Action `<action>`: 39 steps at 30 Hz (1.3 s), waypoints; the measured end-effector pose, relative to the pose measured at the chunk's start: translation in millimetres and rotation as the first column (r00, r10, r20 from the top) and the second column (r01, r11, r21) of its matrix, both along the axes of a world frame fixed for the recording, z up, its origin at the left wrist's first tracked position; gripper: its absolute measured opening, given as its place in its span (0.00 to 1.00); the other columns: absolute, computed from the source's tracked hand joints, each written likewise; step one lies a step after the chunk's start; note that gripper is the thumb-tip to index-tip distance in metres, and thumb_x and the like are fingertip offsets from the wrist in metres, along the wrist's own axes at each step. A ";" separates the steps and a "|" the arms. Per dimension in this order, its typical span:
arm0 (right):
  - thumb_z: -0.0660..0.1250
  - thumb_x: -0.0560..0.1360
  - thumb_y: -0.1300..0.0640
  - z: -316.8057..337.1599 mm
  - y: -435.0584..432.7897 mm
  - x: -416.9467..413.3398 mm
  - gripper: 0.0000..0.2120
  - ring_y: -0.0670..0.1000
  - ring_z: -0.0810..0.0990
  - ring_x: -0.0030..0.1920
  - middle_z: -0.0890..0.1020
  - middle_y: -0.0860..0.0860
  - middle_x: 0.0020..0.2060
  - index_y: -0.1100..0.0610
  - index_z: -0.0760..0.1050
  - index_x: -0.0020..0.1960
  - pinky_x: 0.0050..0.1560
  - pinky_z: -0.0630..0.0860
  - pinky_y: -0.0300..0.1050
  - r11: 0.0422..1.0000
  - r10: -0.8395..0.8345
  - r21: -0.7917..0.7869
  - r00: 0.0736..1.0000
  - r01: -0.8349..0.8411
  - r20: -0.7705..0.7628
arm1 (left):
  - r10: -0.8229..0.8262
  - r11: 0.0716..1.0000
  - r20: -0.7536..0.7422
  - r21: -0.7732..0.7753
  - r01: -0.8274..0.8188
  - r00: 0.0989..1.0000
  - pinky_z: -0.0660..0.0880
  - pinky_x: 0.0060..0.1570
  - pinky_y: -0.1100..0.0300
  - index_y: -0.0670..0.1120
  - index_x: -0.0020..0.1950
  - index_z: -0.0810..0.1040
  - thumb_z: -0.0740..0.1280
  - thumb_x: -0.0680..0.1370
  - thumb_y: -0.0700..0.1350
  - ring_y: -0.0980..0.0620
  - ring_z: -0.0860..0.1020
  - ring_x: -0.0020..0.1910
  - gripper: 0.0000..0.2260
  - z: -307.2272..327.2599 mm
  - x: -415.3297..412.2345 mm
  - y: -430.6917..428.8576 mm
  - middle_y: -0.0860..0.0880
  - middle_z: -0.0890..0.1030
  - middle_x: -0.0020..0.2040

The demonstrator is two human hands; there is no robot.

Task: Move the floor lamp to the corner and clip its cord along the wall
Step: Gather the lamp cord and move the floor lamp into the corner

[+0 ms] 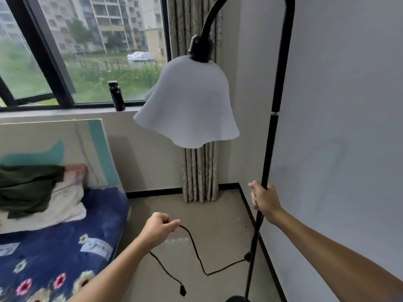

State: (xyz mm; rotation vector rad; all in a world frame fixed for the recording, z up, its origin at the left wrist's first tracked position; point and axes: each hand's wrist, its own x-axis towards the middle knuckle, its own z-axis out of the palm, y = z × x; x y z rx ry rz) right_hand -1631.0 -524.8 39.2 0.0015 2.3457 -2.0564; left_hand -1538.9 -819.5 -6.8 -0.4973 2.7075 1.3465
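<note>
The floor lamp has a thin black pole (275,131) that arches over to a white bell-shaped shade (189,101). It stands close to the grey right wall (340,127), its black base (236,299) barely showing at the bottom edge. My right hand (265,198) is closed around the pole at mid height. My left hand (160,228) pinches the black cord (195,249), which loops down from the hand and runs to the pole's lower part. The cord's plug end (182,289) dangles below my left forearm. No clips are in view.
The room corner (238,185) lies ahead, with a patterned curtain (199,177) hanging in it. A bed with a blue floral cover (65,247) and a pillow fills the left. A black bottle (116,95) stands on the window sill. Beige floor lies between bed and wall.
</note>
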 end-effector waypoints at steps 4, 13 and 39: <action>0.59 0.77 0.59 -6.1 -12.3 -93.8 0.27 0.48 0.56 0.17 0.60 0.49 0.15 0.52 0.56 0.21 0.24 0.58 0.40 1.000 0.008 -0.011 1.000 -0.008 -0.002 | 0.005 1.000 0.009 0.010 -0.005 1.000 0.66 0.28 0.61 0.46 0.25 0.74 0.71 0.72 0.51 0.51 0.68 0.22 0.17 -12.6 -94.2 -12.5 0.51 0.70 0.22; 0.61 0.74 0.57 -38.9 -60.9 -314.2 0.24 0.49 0.54 0.19 0.59 0.47 0.16 0.50 0.55 0.23 0.29 0.51 0.49 0.998 -0.028 -0.055 0.999 0.030 0.039 | -0.050 0.998 0.068 0.032 0.048 0.996 0.64 0.21 0.66 0.46 0.23 0.72 0.70 0.71 0.51 0.57 0.67 0.17 0.18 -42.9 -320.4 -52.4 0.52 0.68 0.15; 0.61 0.74 0.56 -83.6 -69.4 -805.7 0.23 0.47 0.58 0.21 0.61 0.48 0.21 0.48 0.56 0.25 0.28 0.54 0.44 0.997 0.072 -0.006 0.993 -0.072 0.097 | -0.006 1.000 0.142 0.005 0.006 0.990 0.67 0.28 0.60 0.46 0.26 0.73 0.70 0.73 0.48 0.52 0.69 0.23 0.16 -46.0 -758.8 -11.8 0.50 0.71 0.22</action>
